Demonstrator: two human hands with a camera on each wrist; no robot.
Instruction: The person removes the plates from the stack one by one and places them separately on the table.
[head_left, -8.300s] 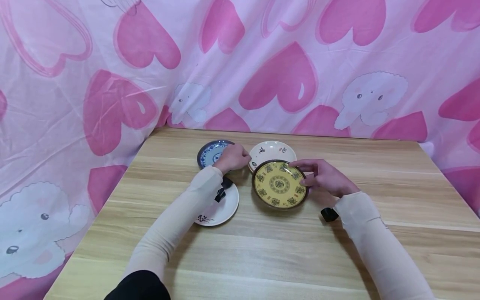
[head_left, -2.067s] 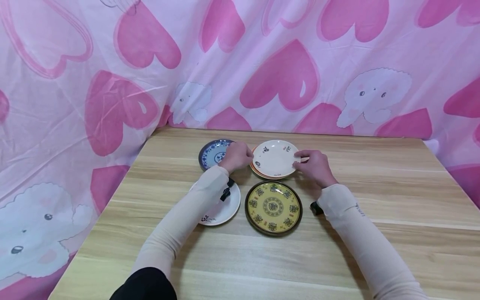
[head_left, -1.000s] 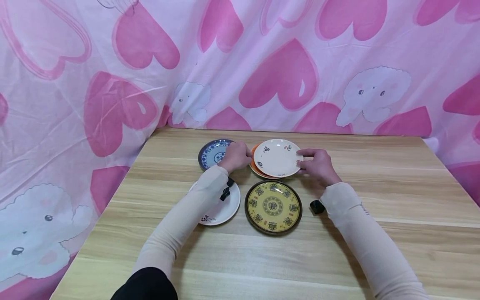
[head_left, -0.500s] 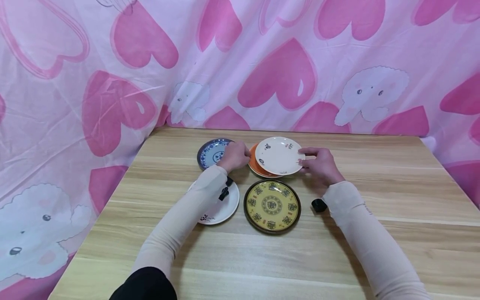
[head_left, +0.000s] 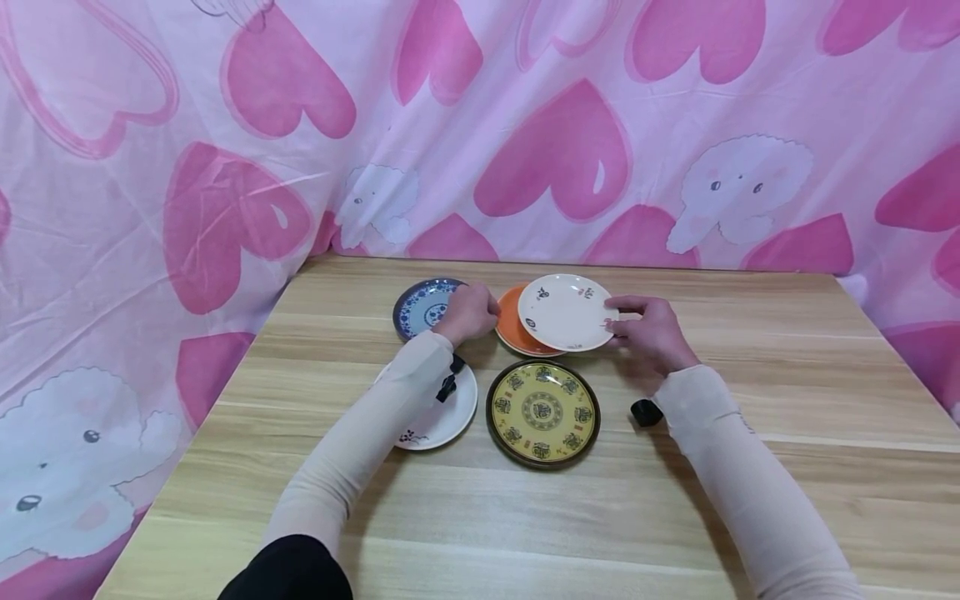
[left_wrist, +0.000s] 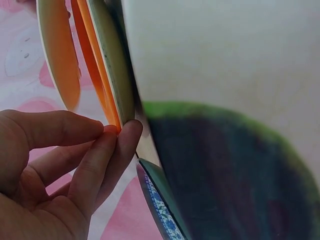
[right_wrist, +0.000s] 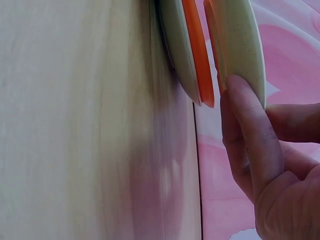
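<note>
My right hand [head_left: 651,332] pinches the right rim of a white plate with small dark motifs [head_left: 567,312], raised above an orange plate [head_left: 513,323]. In the right wrist view a gap shows between the raised plate [right_wrist: 245,47] and the orange plate [right_wrist: 199,55]. The orange plate lies on a pale plate [right_wrist: 179,50]. My left hand [head_left: 471,312] is at the left edge of this stack; in the left wrist view its fingertips and thumb [left_wrist: 75,165] pinch the orange plate's rim [left_wrist: 95,65], one finger touching the pale plate below [left_wrist: 117,65].
A blue-patterned plate [head_left: 411,315] lies behind my left hand, partly covered by it. A white plate [head_left: 450,417] is partly under my left forearm. A yellow plate with a dark rim [head_left: 542,411] sits in front of the stack. Pink patterned cloth [head_left: 555,158] hangs behind the wooden table [head_left: 585,533].
The yellow plate, earlier held by my right hand, now rests on the table. The white plate in my right hand has risen and shifted right, uncovering more of the orange one.
</note>
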